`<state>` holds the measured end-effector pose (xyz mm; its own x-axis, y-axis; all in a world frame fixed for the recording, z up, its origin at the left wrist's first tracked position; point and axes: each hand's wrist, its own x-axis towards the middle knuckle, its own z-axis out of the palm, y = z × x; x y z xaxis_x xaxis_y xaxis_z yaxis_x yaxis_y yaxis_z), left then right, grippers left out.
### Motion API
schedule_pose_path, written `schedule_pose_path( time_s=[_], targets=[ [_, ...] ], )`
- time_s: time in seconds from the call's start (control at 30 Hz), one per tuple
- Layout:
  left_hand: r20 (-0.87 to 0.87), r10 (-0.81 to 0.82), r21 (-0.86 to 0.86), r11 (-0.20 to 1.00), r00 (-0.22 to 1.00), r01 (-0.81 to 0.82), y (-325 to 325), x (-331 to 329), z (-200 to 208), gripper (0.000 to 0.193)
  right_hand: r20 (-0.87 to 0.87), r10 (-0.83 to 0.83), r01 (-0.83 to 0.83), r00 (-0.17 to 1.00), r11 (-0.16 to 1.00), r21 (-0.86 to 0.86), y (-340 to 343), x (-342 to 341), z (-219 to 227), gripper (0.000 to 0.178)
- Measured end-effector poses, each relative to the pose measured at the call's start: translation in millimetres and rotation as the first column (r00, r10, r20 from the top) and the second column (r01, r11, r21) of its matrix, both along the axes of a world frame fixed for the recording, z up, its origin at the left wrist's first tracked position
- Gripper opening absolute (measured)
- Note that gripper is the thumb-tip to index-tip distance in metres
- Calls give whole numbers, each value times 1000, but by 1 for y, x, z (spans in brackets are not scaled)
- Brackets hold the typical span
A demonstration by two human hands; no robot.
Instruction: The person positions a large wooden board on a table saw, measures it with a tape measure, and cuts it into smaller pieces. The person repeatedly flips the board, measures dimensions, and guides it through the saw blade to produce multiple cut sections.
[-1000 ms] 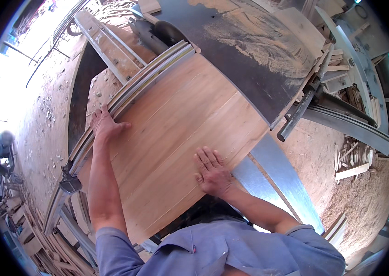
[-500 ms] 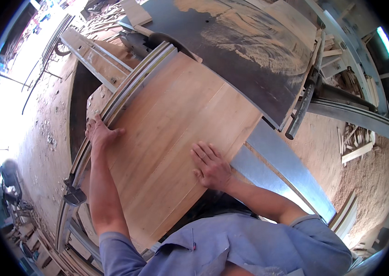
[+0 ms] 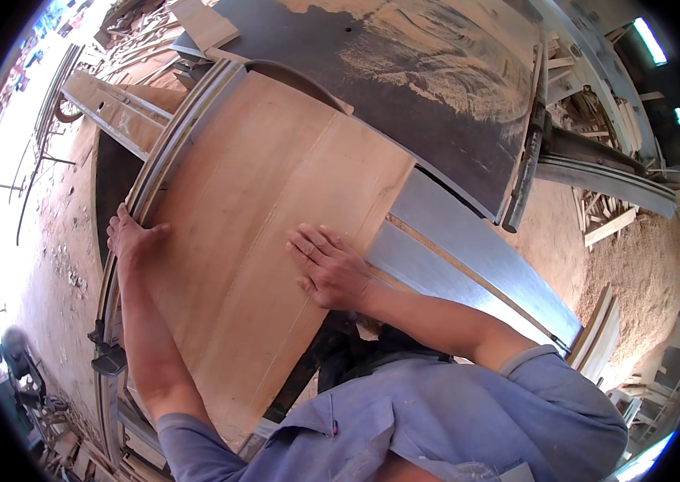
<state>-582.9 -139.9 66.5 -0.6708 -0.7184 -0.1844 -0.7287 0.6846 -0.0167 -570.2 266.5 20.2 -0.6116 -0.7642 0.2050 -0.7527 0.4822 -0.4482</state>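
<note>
A wide pale wooden panel (image 3: 227,217), made of boards joined edge to edge, lies flat on a saw's sliding table. My left hand (image 3: 133,239) is at the panel's left edge, its fingers over the long metal fence (image 3: 167,145) and its thumb stretched out on the wood. My right hand (image 3: 328,267) rests on the panel near its right edge, palm down with fingers extended. At the panel's far end a curved dark edge (image 3: 296,79), perhaps a guard, stands close to the wood. The panel's underside is hidden.
A dark machine table (image 3: 428,145) strewn with sawdust (image 3: 452,60) lies beyond the panel. The bare metal sliding table (image 3: 477,233) extends to the right. A round bar (image 3: 523,189) borders the dark table. Wood offcuts (image 3: 609,229) lie at right; a black clamp-like fitting (image 3: 109,360) sits on the fence.
The panel has slid away and to the left along the machine, with both hands staying on it. More of the metal table shows at its right. My view has shifted slightly.
</note>
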Motion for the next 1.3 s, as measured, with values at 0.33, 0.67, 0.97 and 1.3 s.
schedule_pose_path(
  time_s=[0.33,0.67,0.97,1.3],
  targets=[
    [-19,-16,15,1000,1000,16,-88,-40,-2,116,-8,-12,11,1000,1000,-25,-87,-39,-7,61],
    [-42,-35,23,999,998,36,-141,-67,3,111,-37,-18,16,999,999,-44,-145,-66,-11,62],
    [-26,-36,49,998,999,37,-144,-64,10,108,-60,0,-1,998,1000,-11,-146,-65,0,61],
    [-57,-37,73,997,998,41,-75,-27,19,117,-101,16,-10,995,998,58,-80,-31,3,60]
  ],
)
